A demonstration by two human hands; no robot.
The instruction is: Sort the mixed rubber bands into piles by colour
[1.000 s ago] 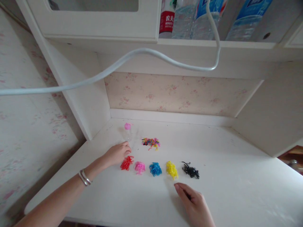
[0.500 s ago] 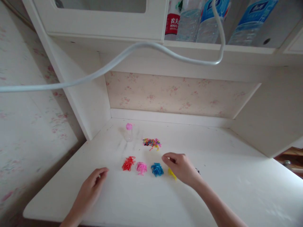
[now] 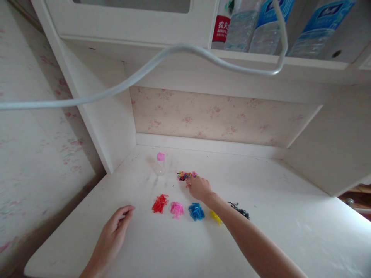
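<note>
At the back of the white desk lies a mixed pile of small coloured rubber bands (image 3: 182, 176). The fingertips of my right hand (image 3: 199, 188) are closed at the pile's right front edge; what is between them is too small to make out. Sorted rubber bands form a row in front: red (image 3: 160, 204), pink (image 3: 176, 209), blue (image 3: 196, 211), yellow (image 3: 215, 217) and black (image 3: 240, 210). My right forearm passes over the yellow and black ones, partly hiding the yellow. Left of the red pile, my left hand (image 3: 117, 224) rests on the desk, fingers curled, holding nothing visible.
A clear bottle with a pink cap (image 3: 160, 164) stands behind the red pile. A white cable (image 3: 121, 88) crosses the view in front of the overhead cabinet (image 3: 130, 29). Plastic water bottles (image 3: 242, 27) sit on its shelf. Side panels and a back wall enclose the desk (image 3: 162, 247).
My right hand has moved left and away from me, from above the yellow pile to the mixed pile. More of the black pile shows. My left hand has stayed in place.
</note>
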